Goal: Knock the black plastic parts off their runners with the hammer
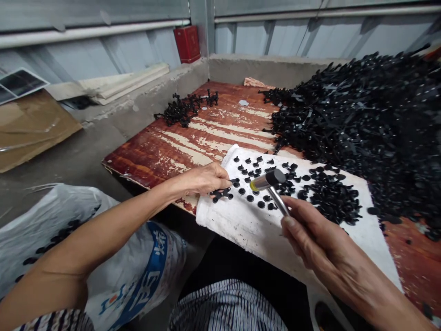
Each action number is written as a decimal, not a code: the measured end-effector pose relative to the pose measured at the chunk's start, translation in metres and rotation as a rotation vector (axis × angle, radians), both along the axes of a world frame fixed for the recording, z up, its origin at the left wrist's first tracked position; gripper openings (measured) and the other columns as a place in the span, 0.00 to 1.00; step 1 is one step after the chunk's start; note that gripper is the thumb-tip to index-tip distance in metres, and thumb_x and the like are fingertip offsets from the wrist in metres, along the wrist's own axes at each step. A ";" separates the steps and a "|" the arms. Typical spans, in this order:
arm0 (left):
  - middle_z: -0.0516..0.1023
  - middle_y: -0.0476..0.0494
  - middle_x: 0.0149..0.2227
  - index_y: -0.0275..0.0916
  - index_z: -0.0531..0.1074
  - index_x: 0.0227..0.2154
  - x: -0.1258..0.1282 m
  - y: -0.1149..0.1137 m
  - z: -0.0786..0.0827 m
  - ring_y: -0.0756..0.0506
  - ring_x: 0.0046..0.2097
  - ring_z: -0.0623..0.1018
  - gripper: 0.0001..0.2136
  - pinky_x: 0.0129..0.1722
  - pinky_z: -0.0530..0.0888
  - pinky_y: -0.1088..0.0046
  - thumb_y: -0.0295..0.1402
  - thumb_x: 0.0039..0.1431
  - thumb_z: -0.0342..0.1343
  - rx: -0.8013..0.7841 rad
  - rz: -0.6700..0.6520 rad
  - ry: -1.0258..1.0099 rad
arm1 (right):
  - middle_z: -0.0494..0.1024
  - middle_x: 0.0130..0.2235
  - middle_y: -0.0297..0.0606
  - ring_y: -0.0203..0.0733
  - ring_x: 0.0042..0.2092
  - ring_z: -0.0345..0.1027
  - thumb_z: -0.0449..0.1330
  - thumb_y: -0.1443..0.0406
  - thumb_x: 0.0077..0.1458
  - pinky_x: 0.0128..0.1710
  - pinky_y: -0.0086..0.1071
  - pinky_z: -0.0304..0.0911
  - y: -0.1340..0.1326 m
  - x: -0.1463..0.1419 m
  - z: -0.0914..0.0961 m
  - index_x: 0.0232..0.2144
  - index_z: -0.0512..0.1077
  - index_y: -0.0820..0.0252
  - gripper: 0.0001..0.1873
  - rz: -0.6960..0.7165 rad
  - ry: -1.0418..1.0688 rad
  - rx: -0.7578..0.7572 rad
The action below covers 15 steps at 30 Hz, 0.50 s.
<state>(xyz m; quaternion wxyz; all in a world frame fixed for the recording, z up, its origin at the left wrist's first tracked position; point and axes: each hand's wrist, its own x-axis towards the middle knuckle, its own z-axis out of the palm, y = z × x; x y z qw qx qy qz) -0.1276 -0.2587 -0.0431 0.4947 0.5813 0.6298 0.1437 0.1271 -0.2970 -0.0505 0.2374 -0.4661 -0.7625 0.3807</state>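
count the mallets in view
1: a mallet, its handle gripped in the right hand above the white slab; another could be hidden under the heaped black plastic pieces.

"Can we see well here?"

"Yes, we can. It is bright and soft, with faint shadows. The metal wall (103,46) bends near the edges, and the mallet (268,181) has a small shine."

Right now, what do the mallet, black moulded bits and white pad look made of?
The mallet looks like polished steel, judging by its bright head and shaft, with a black end cap, probably rubber or plastic. The black bits look like moulded plastic or rubber: matt, some still on runners. The white pad has a chalky, crumbling edge; possibly foam or plaster, hard to tell.
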 end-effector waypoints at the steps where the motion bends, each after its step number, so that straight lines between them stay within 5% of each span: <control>1: 0.63 0.53 0.13 0.36 0.66 0.17 0.000 0.000 0.001 0.57 0.14 0.58 0.12 0.14 0.52 0.80 0.30 0.54 0.55 -0.005 0.003 -0.001 | 0.70 0.23 0.34 0.39 0.23 0.64 0.49 0.57 0.62 0.21 0.31 0.63 0.006 -0.003 -0.002 0.52 0.68 0.58 0.20 0.040 -0.038 0.045; 8: 0.67 0.53 0.14 0.35 0.71 0.21 -0.002 0.000 -0.005 0.56 0.15 0.62 0.08 0.14 0.54 0.80 0.31 0.52 0.55 0.047 -0.010 -0.001 | 0.76 0.32 0.41 0.40 0.26 0.69 0.49 0.63 0.60 0.27 0.34 0.65 0.021 -0.023 0.007 0.54 0.65 0.61 0.20 0.105 -0.046 0.327; 15: 0.63 0.53 0.13 0.36 0.65 0.16 -0.001 0.000 -0.006 0.57 0.15 0.60 0.10 0.15 0.53 0.78 0.28 0.51 0.53 0.047 -0.001 -0.041 | 0.77 0.31 0.39 0.45 0.28 0.69 0.59 0.63 0.49 0.27 0.39 0.68 0.031 -0.028 0.004 0.45 0.74 0.52 0.19 0.032 0.066 0.094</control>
